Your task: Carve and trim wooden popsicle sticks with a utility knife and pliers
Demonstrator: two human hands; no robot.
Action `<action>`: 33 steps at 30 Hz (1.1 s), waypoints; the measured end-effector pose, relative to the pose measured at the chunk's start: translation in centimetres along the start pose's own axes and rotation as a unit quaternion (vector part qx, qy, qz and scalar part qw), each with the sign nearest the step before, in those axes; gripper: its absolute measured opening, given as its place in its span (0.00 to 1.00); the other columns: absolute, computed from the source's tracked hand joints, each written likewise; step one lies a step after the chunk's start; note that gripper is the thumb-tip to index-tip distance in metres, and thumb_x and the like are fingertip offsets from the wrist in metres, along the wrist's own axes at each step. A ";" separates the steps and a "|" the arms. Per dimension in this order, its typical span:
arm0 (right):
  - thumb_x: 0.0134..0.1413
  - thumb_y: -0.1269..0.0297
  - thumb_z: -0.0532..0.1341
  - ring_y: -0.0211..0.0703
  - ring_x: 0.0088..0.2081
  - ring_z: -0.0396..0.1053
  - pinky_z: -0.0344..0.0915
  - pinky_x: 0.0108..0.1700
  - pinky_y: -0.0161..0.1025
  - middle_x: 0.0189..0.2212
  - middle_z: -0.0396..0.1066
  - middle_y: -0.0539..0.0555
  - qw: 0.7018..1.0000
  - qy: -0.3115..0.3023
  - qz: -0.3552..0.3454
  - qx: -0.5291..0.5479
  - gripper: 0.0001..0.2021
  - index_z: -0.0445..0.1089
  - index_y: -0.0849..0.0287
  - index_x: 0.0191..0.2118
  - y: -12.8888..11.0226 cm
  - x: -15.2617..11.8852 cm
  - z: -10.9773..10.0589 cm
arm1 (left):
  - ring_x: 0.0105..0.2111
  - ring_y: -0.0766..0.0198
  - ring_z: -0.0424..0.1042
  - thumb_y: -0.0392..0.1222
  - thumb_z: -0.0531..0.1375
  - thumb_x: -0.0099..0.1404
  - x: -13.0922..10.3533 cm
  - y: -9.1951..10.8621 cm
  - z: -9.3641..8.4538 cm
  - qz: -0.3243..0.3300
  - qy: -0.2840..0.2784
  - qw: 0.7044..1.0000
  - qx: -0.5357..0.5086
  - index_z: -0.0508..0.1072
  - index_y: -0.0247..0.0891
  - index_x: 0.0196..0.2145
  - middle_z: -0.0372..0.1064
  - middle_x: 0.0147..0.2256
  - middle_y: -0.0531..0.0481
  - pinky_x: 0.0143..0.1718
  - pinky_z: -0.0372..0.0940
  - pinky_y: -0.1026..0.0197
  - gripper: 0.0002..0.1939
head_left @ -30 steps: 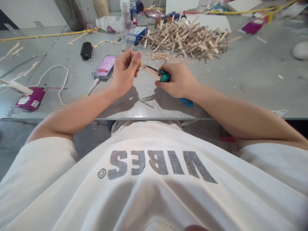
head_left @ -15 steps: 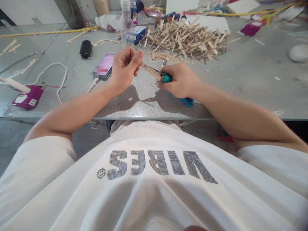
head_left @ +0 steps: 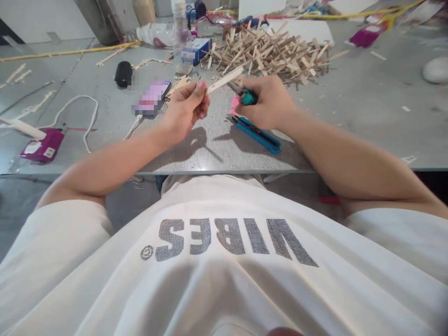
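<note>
A flat wooden stick (head_left: 227, 79) is pinched between the thumb and fingers of my left hand (head_left: 189, 106), its free end pointing up to the right. My right hand (head_left: 268, 102) is closed around a teal-handled cutter (head_left: 248, 96), whose grey blade end points toward the stick without touching it. Below my right hand a blue utility knife (head_left: 261, 136) lies on the table. A small pink piece (head_left: 234, 103) shows beside my right fingers. Behind both hands is a big heap of wooden sticks (head_left: 269, 53).
On the grey table (head_left: 350, 126) are a phone (head_left: 152, 98) with a white cable, a black mouse-like object (head_left: 123, 73), a purple box (head_left: 42, 145), a clear bottle (head_left: 157, 34) and a blue box (head_left: 201, 50). Another purple box (head_left: 367, 35) stands at the back right.
The stick has swung from pointing down right to pointing up right, apart from the cutter. My right hand has moved up and right, uncovering the blue knife and the pink piece.
</note>
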State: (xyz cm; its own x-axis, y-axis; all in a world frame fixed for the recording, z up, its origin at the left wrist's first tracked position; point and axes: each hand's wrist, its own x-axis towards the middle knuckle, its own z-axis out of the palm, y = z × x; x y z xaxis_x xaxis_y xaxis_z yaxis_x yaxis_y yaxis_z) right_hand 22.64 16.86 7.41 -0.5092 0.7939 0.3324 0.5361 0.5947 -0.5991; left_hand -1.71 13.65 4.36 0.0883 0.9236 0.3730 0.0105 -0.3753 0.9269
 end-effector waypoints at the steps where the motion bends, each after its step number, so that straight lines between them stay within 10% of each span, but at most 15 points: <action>1: 0.45 0.47 0.73 0.56 0.39 0.58 0.59 0.48 0.58 0.27 0.61 0.55 1.000 0.000 -0.001 -0.004 0.20 0.60 0.45 0.27 0.2 0.1 -0.1 | 0.25 0.71 0.62 0.67 0.58 0.84 0.2 -0.3 -0.1 0.015 0.014 1.000 0.022 0.64 0.44 0.28 0.59 0.25 0.56 0.28 0.61 0.63 0.31; 9: 0.44 0.52 0.66 0.57 0.40 0.61 0.58 0.49 0.56 0.35 0.71 0.57 0.997 0.017 -0.058 -0.042 0.13 0.64 0.44 0.35 0.4 0.1 0.5 | 0.24 0.70 0.65 0.58 0.62 0.84 0.2 0.0 -0.6 0.043 0.041 0.993 0.098 0.66 0.42 0.27 0.61 0.24 0.55 0.27 0.58 0.62 0.28; 33: 0.57 0.62 0.63 0.68 0.56 0.70 0.68 0.60 0.63 0.53 0.73 0.65 0.968 -0.023 -0.121 -0.217 0.16 0.58 0.49 0.48 1.4 0.0 1.0 | 0.22 0.69 0.66 0.72 0.59 0.81 -0.6 -1.2 -0.6 0.135 -0.013 0.985 0.107 0.67 0.43 0.29 0.63 0.25 0.54 0.24 0.63 0.63 0.33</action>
State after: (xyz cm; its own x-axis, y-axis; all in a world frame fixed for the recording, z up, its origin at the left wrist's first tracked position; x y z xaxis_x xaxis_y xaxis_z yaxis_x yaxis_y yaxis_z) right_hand 22.69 17.59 5.80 -0.6801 0.6236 0.3856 0.6243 0.7683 -0.1415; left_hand -2.36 13.56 3.06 0.1421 0.7862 0.6014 0.1922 -0.6179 0.7624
